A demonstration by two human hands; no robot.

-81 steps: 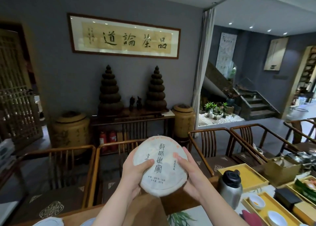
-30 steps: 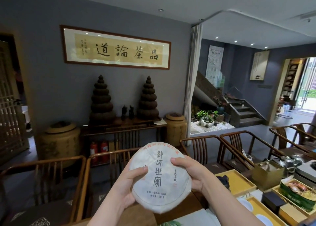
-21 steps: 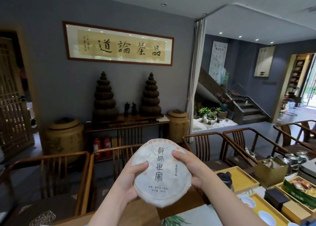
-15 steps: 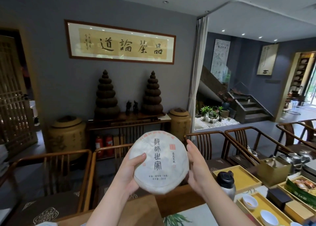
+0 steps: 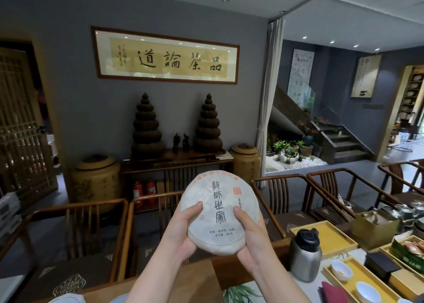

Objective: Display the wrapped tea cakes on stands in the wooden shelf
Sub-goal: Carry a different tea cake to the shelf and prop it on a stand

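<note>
A tea room with a grey wall and a long framed calligraphy panel (image 5: 165, 54). Below it stand wooden armchairs (image 5: 75, 238), and at the lower right a surface (image 5: 282, 286) carries yellow trays (image 5: 330, 240) and a steel flask (image 5: 304, 254). A wooden shelf (image 5: 413, 94) shows at the far right, well apart from the person. In the middle, a round paper-wrapped tea cake (image 5: 220, 213) is held upright, printed face toward the camera. The left hand (image 5: 183, 229) and right hand (image 5: 250, 238) each clasp its lower rim, thumbs on the front, fingers behind. It looks stiff, dense and fairly heavy; the thin wrapper could tear or slip, so gripping the firm rim seems safest.
</note>
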